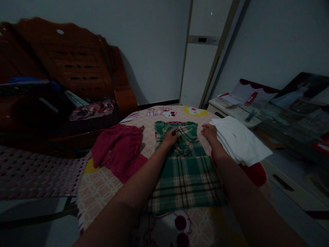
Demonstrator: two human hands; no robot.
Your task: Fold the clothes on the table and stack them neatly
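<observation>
A green plaid garment with white and dark stripes lies on a round table in front of me. Its lower part is folded up across the middle, and the upper part is rumpled. My left hand rests on that rumpled upper part, thumb and forefinger slightly apart. Just off the garment's right edge is my right hand, its fingers loosely bent and nothing visible in them. Close beside it, a folded white cloth lies at the table's right. On the left lies a crumpled magenta garment, near my left forearm.
A patterned tablecloth covers the table. A carved wooden bench with clothes on it stands at the back left, a woven seat at the left. A tall white cabinet unit is behind; a glass-topped stand is at the right.
</observation>
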